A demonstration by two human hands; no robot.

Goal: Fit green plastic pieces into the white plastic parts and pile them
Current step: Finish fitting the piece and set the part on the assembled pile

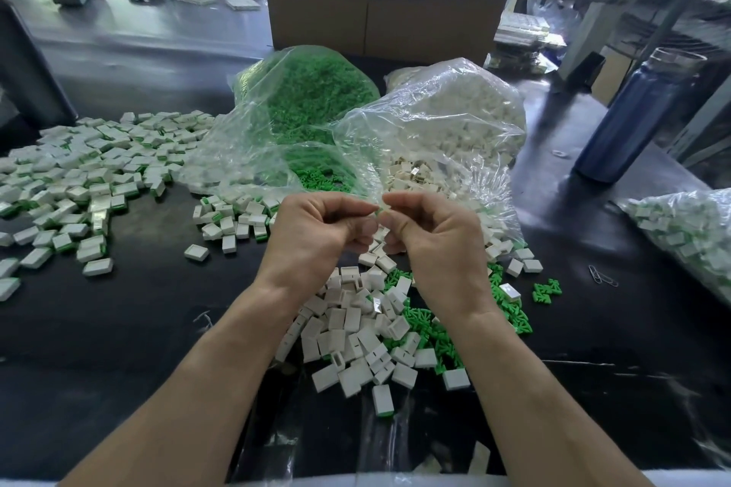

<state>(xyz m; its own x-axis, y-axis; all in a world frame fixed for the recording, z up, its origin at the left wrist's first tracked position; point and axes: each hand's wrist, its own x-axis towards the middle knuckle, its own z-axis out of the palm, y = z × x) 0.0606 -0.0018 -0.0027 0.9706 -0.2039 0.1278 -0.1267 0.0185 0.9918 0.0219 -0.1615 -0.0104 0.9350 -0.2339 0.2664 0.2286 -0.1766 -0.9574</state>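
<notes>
Far left of the grip: a spread pile of finished parts (79, 170), white with green edges showing, lying on the dark counter (138, 328). Nearer, a smaller scatter of finished ones (233, 217) just left of the left hand (316, 237). Left hand raised above the counter, fingers curled, fingertips meeting those of the right hand (435, 245); both seem to pinch something small between them, but the piece itself is hidden, so whether the grip is clamped on a part cannot be told for certain. Behind the grip: an open clear bag of green pieces (308, 99), and to its right an open bag of white parts (455, 115). Below the grip: loose white parts (356, 328) heaped on the counter, loose green pieces (506, 312) to their right. Far right: a blue bottle (633, 111) and another bag of finished parts (688, 233). Step in hand, by my reading: pressing a green piece into a white shell. Next move would call for seating it flush, then dropping it leftward onto the pile.
</notes>
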